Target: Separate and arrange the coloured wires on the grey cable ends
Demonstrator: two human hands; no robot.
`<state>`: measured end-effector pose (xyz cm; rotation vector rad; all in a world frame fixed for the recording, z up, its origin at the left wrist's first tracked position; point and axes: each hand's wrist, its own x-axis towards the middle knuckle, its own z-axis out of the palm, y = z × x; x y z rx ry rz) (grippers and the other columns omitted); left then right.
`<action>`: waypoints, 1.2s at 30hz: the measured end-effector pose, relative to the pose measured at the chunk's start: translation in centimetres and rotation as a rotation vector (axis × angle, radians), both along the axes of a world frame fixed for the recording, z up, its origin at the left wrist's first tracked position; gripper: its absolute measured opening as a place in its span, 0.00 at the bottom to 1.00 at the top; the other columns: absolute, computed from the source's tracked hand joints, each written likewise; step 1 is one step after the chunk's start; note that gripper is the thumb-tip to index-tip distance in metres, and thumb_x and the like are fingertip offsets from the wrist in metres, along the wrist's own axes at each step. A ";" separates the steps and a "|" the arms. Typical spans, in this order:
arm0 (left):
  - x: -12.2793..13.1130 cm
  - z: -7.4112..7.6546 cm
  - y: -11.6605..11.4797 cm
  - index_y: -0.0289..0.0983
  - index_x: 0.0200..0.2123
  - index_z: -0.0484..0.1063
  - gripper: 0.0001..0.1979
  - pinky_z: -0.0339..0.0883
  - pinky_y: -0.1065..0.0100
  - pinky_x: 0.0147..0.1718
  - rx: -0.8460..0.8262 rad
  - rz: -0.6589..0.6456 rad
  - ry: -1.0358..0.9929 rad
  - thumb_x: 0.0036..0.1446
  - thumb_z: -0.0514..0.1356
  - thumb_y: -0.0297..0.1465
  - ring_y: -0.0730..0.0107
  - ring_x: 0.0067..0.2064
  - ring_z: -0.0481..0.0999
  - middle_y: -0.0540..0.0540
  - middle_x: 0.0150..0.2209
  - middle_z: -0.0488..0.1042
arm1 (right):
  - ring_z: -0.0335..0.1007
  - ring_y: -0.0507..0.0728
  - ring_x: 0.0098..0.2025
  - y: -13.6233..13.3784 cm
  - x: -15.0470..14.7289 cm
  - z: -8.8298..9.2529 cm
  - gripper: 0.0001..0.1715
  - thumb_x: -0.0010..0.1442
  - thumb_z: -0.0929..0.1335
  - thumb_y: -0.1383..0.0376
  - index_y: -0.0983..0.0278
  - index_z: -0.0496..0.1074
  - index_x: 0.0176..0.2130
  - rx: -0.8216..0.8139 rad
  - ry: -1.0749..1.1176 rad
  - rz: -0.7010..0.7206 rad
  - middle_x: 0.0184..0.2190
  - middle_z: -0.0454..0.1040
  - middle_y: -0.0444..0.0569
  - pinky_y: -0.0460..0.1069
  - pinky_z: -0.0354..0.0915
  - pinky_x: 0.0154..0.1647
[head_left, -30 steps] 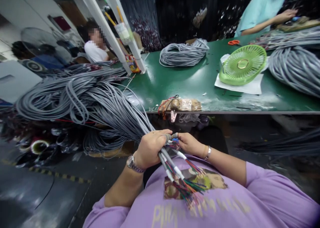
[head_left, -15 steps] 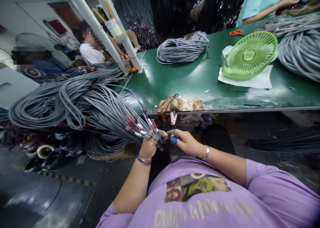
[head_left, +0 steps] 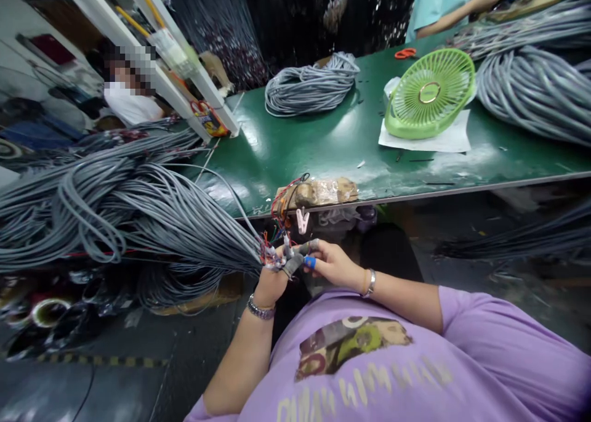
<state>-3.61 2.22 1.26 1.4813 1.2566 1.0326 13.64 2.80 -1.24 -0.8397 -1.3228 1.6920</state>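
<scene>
My left hand (head_left: 273, 281) is closed around the ends of grey cables at the table's front edge, a grey wrap on its thumb. Short coloured wires and white sleeves (head_left: 272, 252) stick out above its fingers. My right hand (head_left: 336, 265) meets it from the right, finger and thumb pinched together at the cable ends. It wears a grey wrap on a finger and a blue one on the thumb; whatever lies in this pinch is too small to make out. The large grey cable bundle (head_left: 189, 215) runs off leftward from my left hand. A pink clothespin (head_left: 303, 220) hangs just above the hands.
A taped block (head_left: 327, 192) with red and black wires lies at the green table's (head_left: 295, 151) front edge. Further back are a cable coil (head_left: 314, 89), green fan (head_left: 431, 94), orange scissors (head_left: 405, 53) and more coils (head_left: 530, 95). White posts (head_left: 184, 71) stand left; a co-worker's arm (head_left: 455, 15) shows behind.
The view has swung right, so the table things sit further left. The coloured wire ends, earlier spread over the bundle, now stand gathered at my left hand. My hands are closer together.
</scene>
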 end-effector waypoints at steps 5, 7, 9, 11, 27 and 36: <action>0.8 0.2 -0.1 0.35 0.32 0.72 0.14 0.72 0.65 0.32 -0.066 -0.023 -0.049 0.51 0.65 0.41 0.70 0.27 0.74 0.50 0.26 0.74 | 0.70 0.52 0.29 0.0 0.7 0.9 0.11 0.53 0.70 0.62 0.65 0.68 0.36 0.058 0.035 -0.077 0.28 0.74 0.45 0.45 0.66 0.27; 0.8 0.2 0.0 0.36 0.31 0.71 0.14 0.71 0.67 0.32 -0.034 0.006 -0.038 0.51 0.65 0.41 0.71 0.28 0.73 0.51 0.26 0.73 | 0.69 0.51 0.29 0.1 0.7 1.3 0.10 0.53 0.70 0.63 0.65 0.69 0.36 0.117 0.016 -0.073 0.27 0.73 0.45 0.46 0.66 0.28; 0.8 0.0 0.0 0.36 0.32 0.71 0.14 0.70 0.68 0.34 0.029 0.046 -0.010 0.51 0.65 0.41 0.71 0.30 0.73 0.50 0.27 0.73 | 0.67 0.50 0.27 0.1 0.5 1.3 0.12 0.53 0.70 0.64 0.65 0.69 0.38 0.175 -0.016 -0.069 0.27 0.71 0.43 0.46 0.65 0.29; 0.8 0.0 0.0 0.36 0.31 0.72 0.13 0.69 0.68 0.35 0.093 0.060 0.020 0.51 0.65 0.40 0.71 0.32 0.72 0.50 0.28 0.73 | 0.66 0.50 0.28 0.0 0.5 1.1 0.13 0.53 0.70 0.64 0.65 0.69 0.40 0.229 -0.056 -0.077 0.28 0.71 0.43 0.46 0.65 0.30; -2.6 0.9 -7.9 0.41 0.45 0.76 0.20 0.67 0.59 0.52 0.312 0.367 -0.451 0.47 0.68 0.37 0.60 0.51 0.73 0.42 0.50 0.73 | 0.66 0.50 0.29 -1.5 -0.5 3.0 0.14 0.61 0.67 0.61 0.65 0.66 0.45 0.460 -0.041 0.278 0.32 0.70 0.46 0.46 0.66 0.32; -1.8 0.9 -8.6 0.41 0.53 0.72 0.26 0.59 0.57 0.60 0.321 0.398 -0.417 0.50 0.67 0.39 0.53 0.61 0.65 0.41 0.60 0.67 | 0.62 0.52 0.31 -1.3 -6.0 3.2 0.04 0.55 0.66 0.72 0.64 0.67 0.32 0.979 -0.311 0.199 0.31 0.65 0.46 0.46 0.61 0.32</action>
